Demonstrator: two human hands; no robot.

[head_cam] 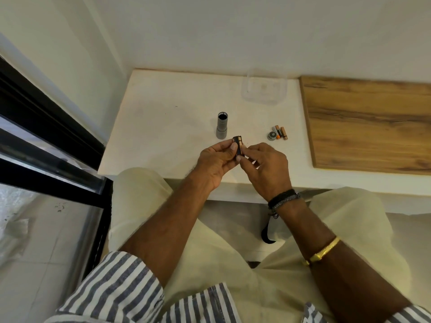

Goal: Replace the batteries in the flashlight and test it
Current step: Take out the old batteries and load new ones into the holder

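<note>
The grey flashlight body [221,125] stands upright on the white table [163,127], its open dark end facing up. My left hand [215,160] and my right hand [265,166] meet just in front of it, both gripping a black battery holder [238,145] with copper-topped cells in it. My right thumb and forefinger pinch its right side. To the right lie the flashlight's grey end cap [271,135] and three loose batteries [281,132], side by side.
A clear plastic container [264,88] sits at the back of the table near the wall. A wooden board [368,124] adjoins the table on the right. A black-framed glass door [46,148] runs along the left. My knees are under the table's front edge.
</note>
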